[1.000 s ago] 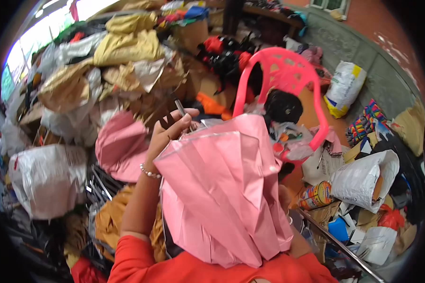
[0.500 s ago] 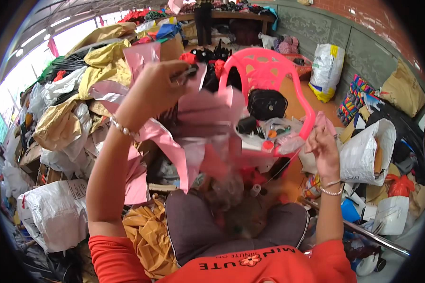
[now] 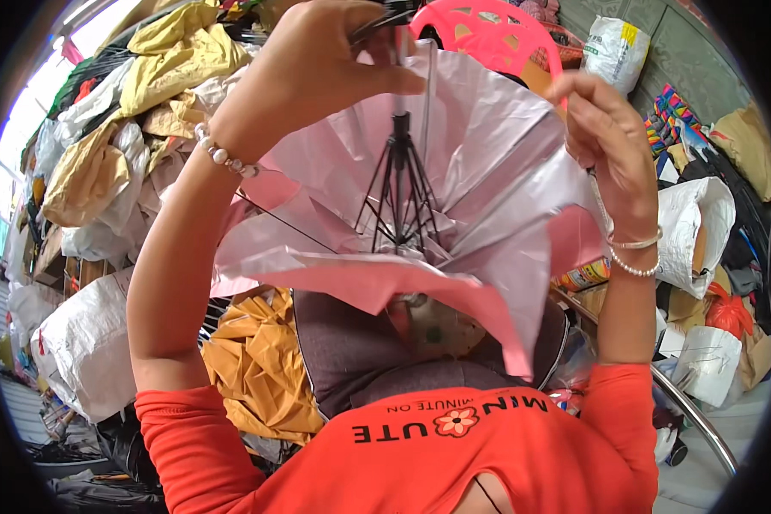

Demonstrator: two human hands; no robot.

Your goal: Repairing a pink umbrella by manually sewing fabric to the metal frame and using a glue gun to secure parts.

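Note:
An umbrella (image 3: 497, 163) with a pink canopy and silvery-pink inside hangs upside down over my lap, partly spread. Its black ribs and stretchers meet around the shaft in the middle. My left hand (image 3: 321, 73) is closed on the umbrella's upper end, where black parts show between the fingers at the top edge of the view. Beside the canopy's right edge, my right hand (image 3: 604, 124) is raised with thumb and fingers pressed together. What it pinches, if anything, is too small to make out. The near canopy edge droops in loose folds.
A pink plastic chair (image 3: 488, 34) stands beyond the umbrella. Piled bags and brown wrapping (image 3: 90, 188) crowd the left. Crumpled orange-brown material (image 3: 261, 368) lies beside my left thigh. White sacks (image 3: 698, 231) and scraps line the right, near a curved metal tube (image 3: 702, 424).
The umbrella, blurred and more bunched before, has spread and shows its inside and ribs. My left hand has risen, and my right hand has moved up beside the canopy's edge.

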